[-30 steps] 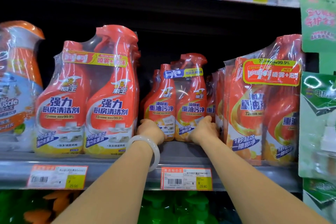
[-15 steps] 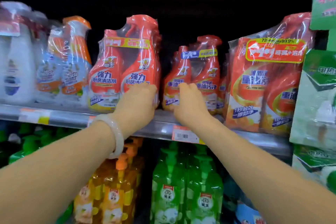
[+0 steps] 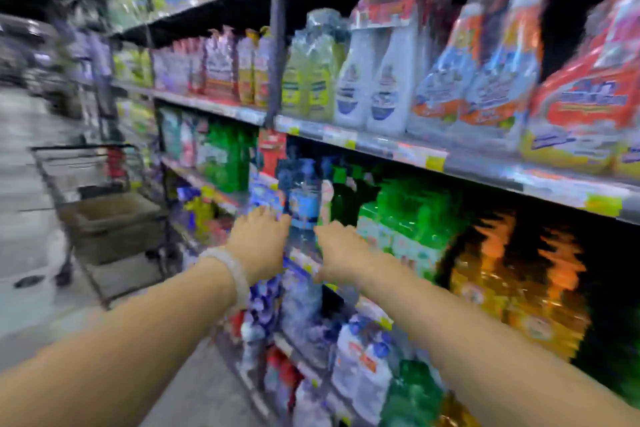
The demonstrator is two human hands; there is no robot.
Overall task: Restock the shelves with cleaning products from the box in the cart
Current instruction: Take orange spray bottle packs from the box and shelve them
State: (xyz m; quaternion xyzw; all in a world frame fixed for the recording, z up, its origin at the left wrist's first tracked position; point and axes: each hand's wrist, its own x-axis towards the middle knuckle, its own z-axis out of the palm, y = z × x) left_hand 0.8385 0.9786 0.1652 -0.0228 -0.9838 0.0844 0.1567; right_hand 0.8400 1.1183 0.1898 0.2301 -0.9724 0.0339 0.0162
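Hands: both are stretched out in front of me and hold nothing. My left hand has loose, nearly straight fingers, and a pale bracelet sits on its wrist. My right hand also looks released, fingers forward, but the blur hides the fingertips.

Box: the brown box sits inside the wire cart, which stands on the aisle floor to my left, well apart from both hands. What is inside the box I cannot tell from here.

Shelves: the upper shelf edge carries white bottles and orange spray packs in plastic wrap. Below it stand green bottles and orange bottles.

Step in hand: I judge that I am between two placings, and the next thing is to go to the cart for another pack.

How to do it well: I should turn fully to the cart before I reach, since the view is smeared now and I cannot aim well. I would take one wrapped pack with both hands from its lower part, because the plastic is slippery and the spray heads make it top-heavy.

Placing: I would stand the pack upright near the shelf's front edge, label forward, then push it back gently.

Risk: a fast push may knock over the neighbouring packs.
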